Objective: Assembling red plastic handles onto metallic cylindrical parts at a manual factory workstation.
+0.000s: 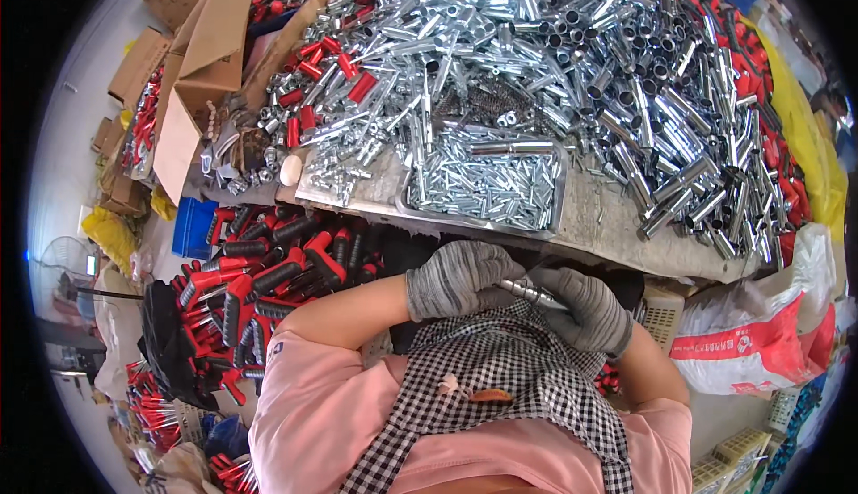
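Note:
My left hand (458,280), in a grey knit glove, is closed round one end of a shiny metal tube (531,293) in front of my chest. My right hand (587,311), gloved alike, curls round the tube's other end. The short visible stretch of tube slants down to the right and seems to have ridges or rings; its ends are hidden in the gloves. Just beyond my hands, on the table's near edge, a metal tray (561,192) holds many small silver pins and a few longer tubes.
Loose chrome tubes (643,101) heap over the table, with red sleeves (361,87) at its left. Red-and-black tool handles (259,280) pile below left. Cardboard boxes (210,47) stand far left; a white-and-red sack (751,333) and a cream crate (663,315) sit right.

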Action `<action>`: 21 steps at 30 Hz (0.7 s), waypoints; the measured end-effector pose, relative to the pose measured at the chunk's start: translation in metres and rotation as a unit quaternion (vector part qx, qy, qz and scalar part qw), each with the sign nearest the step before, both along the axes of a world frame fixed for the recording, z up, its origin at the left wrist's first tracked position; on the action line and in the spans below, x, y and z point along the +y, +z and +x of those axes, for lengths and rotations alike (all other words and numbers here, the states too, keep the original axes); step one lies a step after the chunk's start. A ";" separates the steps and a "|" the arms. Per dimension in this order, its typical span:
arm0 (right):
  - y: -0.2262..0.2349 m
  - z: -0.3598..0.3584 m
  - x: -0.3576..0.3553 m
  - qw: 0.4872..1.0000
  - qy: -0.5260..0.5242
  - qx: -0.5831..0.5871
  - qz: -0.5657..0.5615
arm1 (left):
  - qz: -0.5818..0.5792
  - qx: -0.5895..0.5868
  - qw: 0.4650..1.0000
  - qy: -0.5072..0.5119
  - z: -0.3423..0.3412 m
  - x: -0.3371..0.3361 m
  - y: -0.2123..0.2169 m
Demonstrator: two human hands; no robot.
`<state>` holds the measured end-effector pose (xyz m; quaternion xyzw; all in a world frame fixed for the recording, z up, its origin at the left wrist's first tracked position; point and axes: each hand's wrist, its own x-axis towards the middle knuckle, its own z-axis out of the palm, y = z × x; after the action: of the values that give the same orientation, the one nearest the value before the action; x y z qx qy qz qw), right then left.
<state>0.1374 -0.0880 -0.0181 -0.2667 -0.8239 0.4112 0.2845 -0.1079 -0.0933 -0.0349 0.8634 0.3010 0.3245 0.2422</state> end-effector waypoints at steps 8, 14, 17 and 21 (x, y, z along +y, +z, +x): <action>-0.020 -0.003 0.006 0.994 -0.049 0.038 -0.089 | 0.066 0.098 0.992 -0.052 0.020 0.005 -0.005; -0.018 0.005 0.019 0.960 -0.117 0.101 -0.234 | 0.071 0.098 0.991 -0.054 0.006 0.069 0.001; -0.038 0.027 0.024 0.912 -0.267 0.130 -0.282 | 0.077 0.168 0.980 0.075 -0.016 0.121 0.014; -0.011 0.036 0.029 0.930 -0.271 0.089 -0.233 | 0.071 0.304 0.928 0.202 -0.030 0.160 -0.005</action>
<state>0.1739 -0.0594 -0.0287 -0.5008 -0.5729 0.5207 0.3870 -0.1379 0.0670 -0.0402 0.8567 0.5040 0.1094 0.0063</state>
